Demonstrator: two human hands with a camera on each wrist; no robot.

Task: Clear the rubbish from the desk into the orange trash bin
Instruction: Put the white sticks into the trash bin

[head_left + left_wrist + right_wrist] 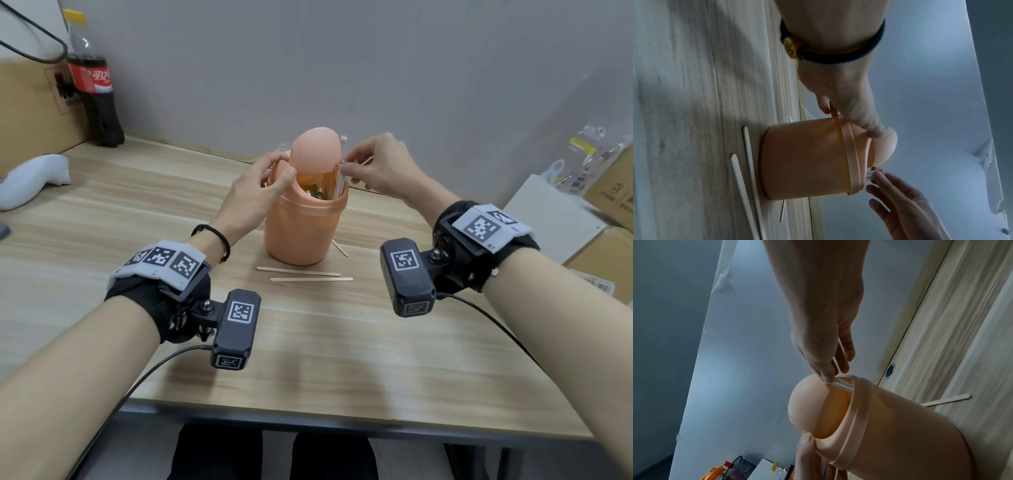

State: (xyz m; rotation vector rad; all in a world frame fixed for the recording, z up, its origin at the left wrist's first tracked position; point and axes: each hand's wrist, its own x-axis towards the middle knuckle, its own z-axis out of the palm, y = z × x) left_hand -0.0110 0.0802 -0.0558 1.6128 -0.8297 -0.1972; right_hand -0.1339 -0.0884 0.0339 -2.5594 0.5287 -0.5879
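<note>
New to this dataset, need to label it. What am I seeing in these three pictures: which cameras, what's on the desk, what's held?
No robot: a person's two bare hands. The wide picture is from a head camera; the other two from wrist cameras strapped on each arm. The left hand grips the top of the orange trash bin, thumb against its tilted lid. The right hand pinches a clear plastic piece, lower end in the opening. Three wooden sticks lie on the desk by the bin.

I see on the desk point(342, 342) the orange bin point(301, 233), three flat sticks point(298, 270) just beside it, a cola bottle point(99, 99) far left
</note>
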